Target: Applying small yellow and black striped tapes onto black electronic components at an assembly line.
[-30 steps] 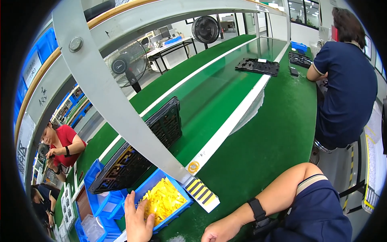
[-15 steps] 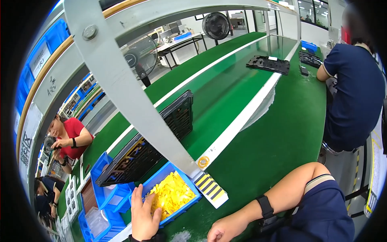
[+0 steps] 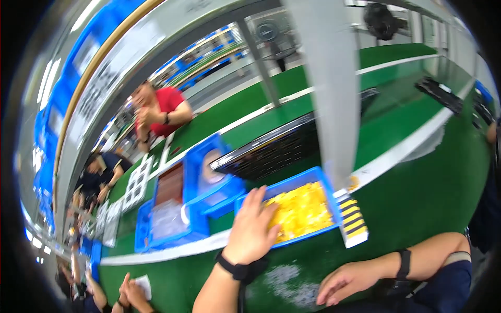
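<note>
You have your left hand (image 3: 252, 229) over the left rim of a rectangular blue plastic bin (image 3: 319, 178) of small yellow pieces (image 3: 302, 207) on the green-topped desk (image 3: 417, 203), fingers apart; your right hand (image 3: 345, 281), loosely bent, unclenched, is nearer you.

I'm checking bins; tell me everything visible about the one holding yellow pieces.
The blue bin is rectangular, open on top and apparently plastic, holding many small yellow pieces. It stands upright on the green workbench, its right side beside a striped strip. The left hand overlaps its left side; blur leaves contact unclear.
</note>
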Demonstrator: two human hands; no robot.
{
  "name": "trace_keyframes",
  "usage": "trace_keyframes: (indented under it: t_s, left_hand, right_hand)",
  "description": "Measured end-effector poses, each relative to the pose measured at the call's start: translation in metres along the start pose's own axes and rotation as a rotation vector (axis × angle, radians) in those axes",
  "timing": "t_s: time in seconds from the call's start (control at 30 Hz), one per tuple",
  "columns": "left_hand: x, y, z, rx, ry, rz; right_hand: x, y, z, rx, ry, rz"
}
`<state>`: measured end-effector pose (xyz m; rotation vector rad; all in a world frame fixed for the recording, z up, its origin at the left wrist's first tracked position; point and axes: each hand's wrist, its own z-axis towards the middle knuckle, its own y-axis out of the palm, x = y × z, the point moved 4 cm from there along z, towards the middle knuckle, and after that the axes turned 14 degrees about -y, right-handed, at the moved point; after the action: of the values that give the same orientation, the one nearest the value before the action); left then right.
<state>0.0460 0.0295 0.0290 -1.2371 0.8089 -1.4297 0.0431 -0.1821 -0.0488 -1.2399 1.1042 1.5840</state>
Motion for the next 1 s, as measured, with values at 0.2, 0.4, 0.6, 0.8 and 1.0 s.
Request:
trace_keyframes:
  t_s: [0.2,0.4,0.6,0.8,1.0]
  left_hand:
    - [-0.006,0.006,0.002,0.062,0.003,-0.036]
    - [-0.011,0.007,-0.004,0.119,-0.051,-0.068]
    - [-0.014,0.015,-0.006,0.127,-0.042,-0.107]
    - [-0.012,0.017,-0.006,0.090,-0.049,-0.103]
    - [-0.012,0.017,-0.006,0.078,-0.062,-0.097]
  right_hand:
    - [0.000,-0.006,-0.006,0.021,0.008,0.215]
    - [-0.013,-0.009,-0.004,0.051,0.130,0.137]
    - [-0.015,-0.006,-0.006,0.183,0.170,0.228]
    - [-0.030,-0.001,0.002,0.222,0.194,0.172]
    - [-0.026,0.000,0.001,0.238,0.195,0.208]
